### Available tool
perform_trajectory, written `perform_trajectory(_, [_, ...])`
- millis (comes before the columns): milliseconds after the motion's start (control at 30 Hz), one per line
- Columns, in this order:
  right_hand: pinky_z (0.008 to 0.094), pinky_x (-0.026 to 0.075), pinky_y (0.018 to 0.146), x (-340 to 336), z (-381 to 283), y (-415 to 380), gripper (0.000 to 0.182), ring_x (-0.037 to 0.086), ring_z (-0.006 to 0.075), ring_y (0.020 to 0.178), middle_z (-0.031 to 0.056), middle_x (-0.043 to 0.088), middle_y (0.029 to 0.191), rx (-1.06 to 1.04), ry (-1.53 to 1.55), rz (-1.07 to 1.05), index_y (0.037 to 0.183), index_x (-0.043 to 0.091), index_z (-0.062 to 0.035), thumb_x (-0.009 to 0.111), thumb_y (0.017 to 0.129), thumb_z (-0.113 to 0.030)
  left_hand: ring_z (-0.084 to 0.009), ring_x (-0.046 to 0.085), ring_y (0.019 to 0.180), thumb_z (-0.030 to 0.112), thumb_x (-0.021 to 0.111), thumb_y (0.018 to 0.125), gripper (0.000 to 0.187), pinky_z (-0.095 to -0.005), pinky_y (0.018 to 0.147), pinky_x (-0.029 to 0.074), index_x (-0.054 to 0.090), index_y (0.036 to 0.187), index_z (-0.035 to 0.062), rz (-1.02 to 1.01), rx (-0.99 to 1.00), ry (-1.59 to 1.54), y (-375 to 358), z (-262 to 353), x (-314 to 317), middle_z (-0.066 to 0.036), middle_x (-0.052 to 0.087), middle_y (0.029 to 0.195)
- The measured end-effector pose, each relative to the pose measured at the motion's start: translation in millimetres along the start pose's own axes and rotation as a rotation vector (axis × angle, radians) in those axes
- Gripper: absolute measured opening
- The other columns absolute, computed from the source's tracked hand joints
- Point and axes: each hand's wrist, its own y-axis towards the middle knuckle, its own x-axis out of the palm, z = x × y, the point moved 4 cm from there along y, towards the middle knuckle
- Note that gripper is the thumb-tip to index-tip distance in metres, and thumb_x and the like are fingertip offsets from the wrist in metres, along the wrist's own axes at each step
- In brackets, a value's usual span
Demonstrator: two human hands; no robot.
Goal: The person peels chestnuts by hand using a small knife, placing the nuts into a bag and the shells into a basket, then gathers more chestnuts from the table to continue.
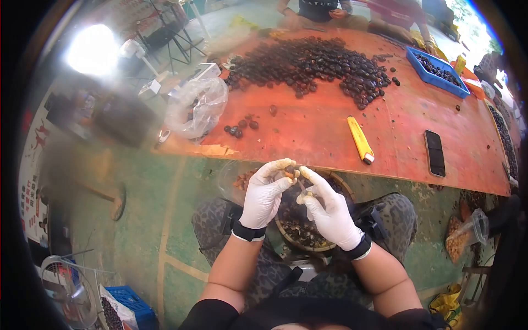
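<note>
Centrally, both hands are raised in white gloves over the person's lap, close to the near edge of the red counter (308,137). The left hand (263,193) pinches a small brown piece (290,172) between thumb and fingers, its glove tips stained yellowish. The right hand (334,215) faces it, thumb and forefinger brought close about a slim object (302,187), too small to identify. Dark bands circle both wrists. Below the hands, between the knees, sits a round basket (347,188) with dark fragments inside; just left of the left hand, brownish pieces (243,180) lie below the counter's edge. Across the far part of the counter spreads a broad heap of dark, rounded nuts (308,61), with a small cluster (236,131) apart from it, nearer the person. A clear plastic bag (206,104) rests at the left, a yellow cutter (360,140) lies slantwise to the right, and a black phone (435,153) lies beyond it. Farther right, a blue tray (434,81) holds more dark nuts. Other people sit or stand at the far side, partly cut off.
</note>
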Motion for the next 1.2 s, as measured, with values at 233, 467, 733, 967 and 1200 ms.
perform_trajectory(233, [0.0281, 0.051, 0.073, 4, -8, 3, 0.055, 0.06, 0.016, 0.077, 0.0095, 0.065, 0.096, -0.23, -0.19, 0.066, 0.146, 0.048, -0.0071, 0.057, 0.093, 0.003, -0.0193, 0.066, 0.102, -0.002, 0.068, 0.089, 0.031, -0.0313, 0.09, 0.053, 0.065, 0.12, 0.0006, -0.023, -0.063, 0.008, -2, -12, -6, -0.01, 0.069, 0.111])
perform_trajectory(467, [0.0373, 0.052, 0.072, 6, -8, 2, 0.05, 0.063, 0.0383, 0.082, 0.019, 0.061, 0.094, -0.213, -0.326, 0.072, 0.143, 0.05, -0.0098, 0.057, 0.094, -0.002, -0.0181, 0.066, 0.097, 0.0, 0.068, 0.091, 0.028, -0.0304, 0.088, 0.053, 0.065, 0.119, 0.0011, -0.012, -0.103, -0.036, -3, -13, -1, -0.009, 0.069, 0.11])
perform_trajectory(733, [0.036, 0.051, 0.069, 11, -7, -1, 0.049, 0.061, 0.0356, 0.076, 0.0187, 0.059, 0.089, -0.232, -0.336, 0.165, 0.142, 0.053, -0.01, 0.057, 0.094, -0.001, -0.0162, 0.066, 0.092, 0.0, 0.07, 0.089, 0.023, -0.0281, 0.083, 0.053, 0.067, 0.112, 0.0005, -0.006, -0.104, 0.109, -1, -12, -5, -0.009, 0.069, 0.106])
perform_trajectory(967, [0.0295, 0.051, 0.076, -34, 1, 15, 0.045, 0.062, 0.019, 0.078, 0.0134, 0.063, 0.087, -0.099, -0.257, 0.322, 0.139, 0.055, -0.0026, 0.054, 0.094, 0.003, -0.0181, 0.066, 0.093, 0.002, 0.073, 0.087, 0.024, -0.0276, 0.081, 0.052, 0.065, 0.11, 0.0017, -0.082, -0.246, 0.119, -6, -18, -6, -0.01, 0.068, 0.106])
perform_trajectory(1200, [0.0345, 0.054, 0.08, 1, -11, 0, 0.05, 0.067, 0.0308, 0.087, 0.0181, 0.066, 0.098, -0.055, -0.239, 0.047, 0.14, 0.05, -0.0055, 0.059, 0.091, 0.002, -0.0168, 0.066, 0.093, 0.002, 0.071, 0.089, 0.027, -0.0284, 0.084, 0.051, 0.064, 0.115, 0.0011, -0.025, -0.187, -0.018, -4, -15, -17, -0.008, 0.068, 0.107])
